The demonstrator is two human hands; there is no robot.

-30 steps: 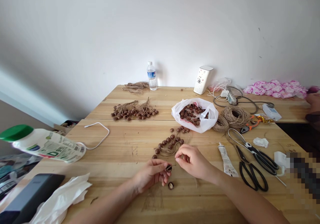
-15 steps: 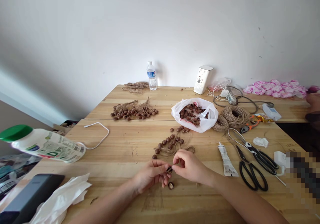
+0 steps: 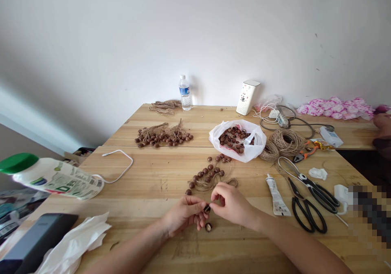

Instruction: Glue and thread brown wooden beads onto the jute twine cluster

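Note:
My left hand [image 3: 187,213] is closed, pinching a hollow brown nutshell half [image 3: 207,209] with its dark inside showing. Close beside it, my right hand [image 3: 230,200] has thumb and forefinger pressed together at the shell's edge; what lies between those fingertips is too small to make out. Another nutshell half [image 3: 208,227] rests on the table just below the hands. Beyond them lie several round brown nuts [image 3: 205,171] with twine [image 3: 201,184] looped among them. A white plastic bag [image 3: 258,152] farther back holds many shell pieces.
Right of my hands lie a glue tube [image 3: 277,196], black-handled scissors [image 3: 308,213], a second pair [image 3: 320,190], pliers [image 3: 304,155] and twine coils [image 3: 285,141]. Bundles of nuts on twine [image 3: 165,137] and a water bottle [image 3: 185,93] are behind. A green-capped bottle [image 3: 61,176] is at left.
Both hands stay almost in place around the nutshell half. The shell in my left hand appears slightly turned; the rest of the table looks the same.

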